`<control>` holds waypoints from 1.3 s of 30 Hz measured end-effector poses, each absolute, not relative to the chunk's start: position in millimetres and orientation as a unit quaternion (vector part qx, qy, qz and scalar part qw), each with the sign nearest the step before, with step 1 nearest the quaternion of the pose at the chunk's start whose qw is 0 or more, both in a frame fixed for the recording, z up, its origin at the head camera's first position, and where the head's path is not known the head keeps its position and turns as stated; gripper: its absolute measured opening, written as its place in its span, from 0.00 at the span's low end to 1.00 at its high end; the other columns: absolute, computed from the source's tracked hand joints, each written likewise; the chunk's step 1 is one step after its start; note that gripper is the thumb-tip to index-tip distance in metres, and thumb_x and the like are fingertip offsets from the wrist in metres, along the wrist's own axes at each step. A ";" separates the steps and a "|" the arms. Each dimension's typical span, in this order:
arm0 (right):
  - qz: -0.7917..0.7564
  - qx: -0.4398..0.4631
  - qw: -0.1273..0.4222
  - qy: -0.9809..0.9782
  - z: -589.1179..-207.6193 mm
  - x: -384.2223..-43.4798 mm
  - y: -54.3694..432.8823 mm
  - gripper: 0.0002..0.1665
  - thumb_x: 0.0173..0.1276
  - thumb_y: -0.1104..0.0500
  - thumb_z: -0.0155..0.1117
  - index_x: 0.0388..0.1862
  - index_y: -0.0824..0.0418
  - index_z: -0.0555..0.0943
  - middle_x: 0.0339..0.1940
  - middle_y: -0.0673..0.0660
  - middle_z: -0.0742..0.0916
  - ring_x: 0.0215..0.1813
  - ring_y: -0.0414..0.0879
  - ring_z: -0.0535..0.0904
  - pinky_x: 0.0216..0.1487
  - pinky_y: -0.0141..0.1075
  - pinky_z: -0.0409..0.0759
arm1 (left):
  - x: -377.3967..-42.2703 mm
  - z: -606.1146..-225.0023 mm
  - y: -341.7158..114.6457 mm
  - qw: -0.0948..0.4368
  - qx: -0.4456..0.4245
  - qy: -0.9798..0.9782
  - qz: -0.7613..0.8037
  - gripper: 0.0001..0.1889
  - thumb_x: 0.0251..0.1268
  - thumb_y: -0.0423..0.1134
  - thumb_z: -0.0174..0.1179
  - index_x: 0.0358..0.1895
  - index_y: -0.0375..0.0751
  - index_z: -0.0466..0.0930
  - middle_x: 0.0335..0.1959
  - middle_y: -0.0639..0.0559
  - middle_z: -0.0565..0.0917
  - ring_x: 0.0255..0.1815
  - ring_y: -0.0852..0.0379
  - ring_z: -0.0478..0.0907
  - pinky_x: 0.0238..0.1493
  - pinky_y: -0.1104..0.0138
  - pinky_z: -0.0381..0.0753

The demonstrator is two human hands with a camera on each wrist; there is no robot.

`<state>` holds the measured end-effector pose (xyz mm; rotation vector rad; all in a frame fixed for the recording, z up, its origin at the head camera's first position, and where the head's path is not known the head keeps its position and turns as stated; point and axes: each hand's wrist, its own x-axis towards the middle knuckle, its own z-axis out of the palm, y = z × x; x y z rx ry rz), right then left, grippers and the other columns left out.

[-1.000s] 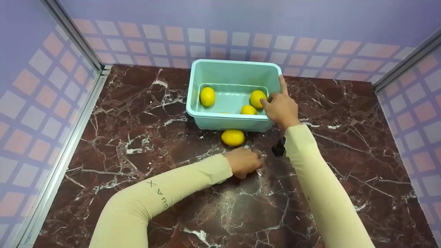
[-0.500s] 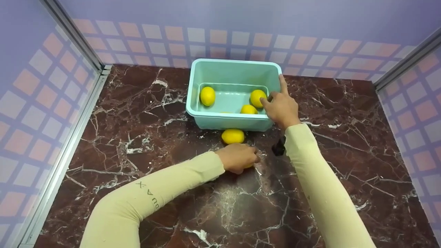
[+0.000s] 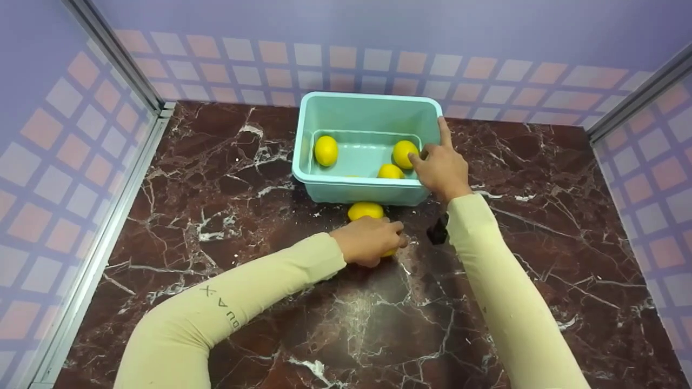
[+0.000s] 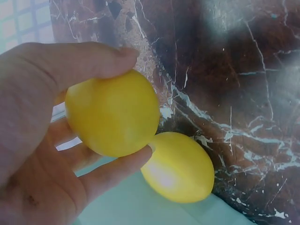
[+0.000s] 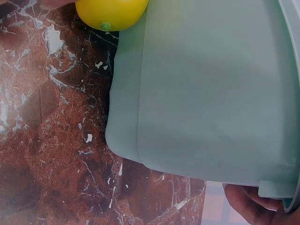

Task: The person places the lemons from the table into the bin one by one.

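In my left hand (image 3: 370, 240) I hold a yellow lemon (image 4: 112, 112), thumb over it and fingers beneath, just in front of a pale turquoise plastic bin (image 3: 357, 193). A second lemon (image 3: 365, 210) lies on the table against the bin's front wall, right beside the held one. With my right hand (image 3: 444, 167) I grip the bin's right rim, index finger along the edge and thumb on the inner side. Inside the bin lie several lemons, among them one at the left (image 3: 326, 151) and one at the right (image 3: 405, 154); the front wall partly hides others.
The bin stands on a dark red marbled tabletop (image 3: 227, 205), near the back wall (image 3: 378, 59) with its pink and white squares. Side panels with metal frame strips (image 3: 130, 173) bound the table. A small black object (image 3: 437, 231) shows below the right wrist.
My left hand has moved slightly forward and left, toward the bin, with a lemon now showing under its fingers. The right hand and the bin have stayed in place.
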<state>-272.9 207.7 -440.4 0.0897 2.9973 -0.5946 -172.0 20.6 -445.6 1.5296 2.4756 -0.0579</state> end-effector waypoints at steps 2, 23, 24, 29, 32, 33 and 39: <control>-0.195 0.029 0.042 0.979 -440.4 -272.9 207.7 0.29 0.70 0.38 0.49 0.46 0.61 0.82 0.81 0.43 0.39 0.44 0.60 0.79 0.51 0.55 0.75 | -172.5 -443.9 19.6 0.113 0.523 0.845 -0.019 0.20 0.52 0.33 0.66 0.51 0.50 0.81 0.46 0.49 0.78 0.41 0.50 0.80 0.39 0.60 0.83; -0.198 0.031 0.034 0.979 -440.4 -272.3 206.4 0.30 0.70 0.38 0.50 0.49 0.61 0.82 0.81 0.44 0.41 0.40 0.59 0.78 0.47 0.53 0.76 | -177.4 -422.7 13.1 0.071 0.513 0.855 -0.016 0.15 0.61 0.36 0.59 0.52 0.51 0.80 0.46 0.50 0.77 0.42 0.49 0.79 0.35 0.59 0.82; -0.197 0.031 0.033 0.979 -440.1 -272.1 206.1 0.30 0.70 0.39 0.50 0.49 0.61 0.82 0.81 0.44 0.41 0.40 0.59 0.78 0.47 0.53 0.76 | -177.7 -421.6 12.5 0.068 0.513 0.856 -0.009 0.14 0.63 0.37 0.57 0.52 0.50 0.80 0.45 0.50 0.77 0.42 0.49 0.79 0.36 0.58 0.82; -0.191 0.030 0.032 0.981 -440.7 -272.4 205.5 0.30 0.70 0.39 0.49 0.50 0.62 0.82 0.81 0.45 0.41 0.41 0.59 0.79 0.48 0.53 0.76 | -179.8 -416.8 9.4 0.047 0.515 0.856 0.022 0.12 0.68 0.39 0.55 0.52 0.50 0.79 0.46 0.50 0.77 0.41 0.50 0.77 0.34 0.59 0.82; -0.191 0.031 0.030 0.981 -441.2 -272.6 205.7 0.29 0.70 0.39 0.50 0.49 0.62 0.82 0.81 0.45 0.41 0.41 0.59 0.79 0.48 0.53 0.76 | -181.1 -414.2 8.9 0.021 0.520 0.853 0.037 0.11 0.68 0.41 0.55 0.51 0.50 0.78 0.46 0.51 0.76 0.40 0.52 0.76 0.32 0.62 0.81; -0.190 0.031 0.030 0.981 -441.4 -272.7 205.9 0.29 0.70 0.39 0.50 0.49 0.62 0.82 0.81 0.45 0.42 0.41 0.59 0.79 0.48 0.53 0.76 | -181.6 -413.3 9.0 0.012 0.522 0.852 0.042 0.11 0.68 0.41 0.55 0.51 0.50 0.78 0.46 0.52 0.76 0.40 0.52 0.75 0.33 0.63 0.81; -0.191 0.029 0.027 0.981 -441.4 -272.5 207.0 0.29 0.70 0.40 0.50 0.46 0.62 0.82 0.81 0.46 0.42 0.41 0.60 0.79 0.48 0.54 0.76 | -185.7 -407.9 10.2 -0.035 0.529 0.847 0.050 0.17 0.59 0.37 0.60 0.53 0.49 0.76 0.50 0.51 0.75 0.42 0.52 0.74 0.39 0.63 0.80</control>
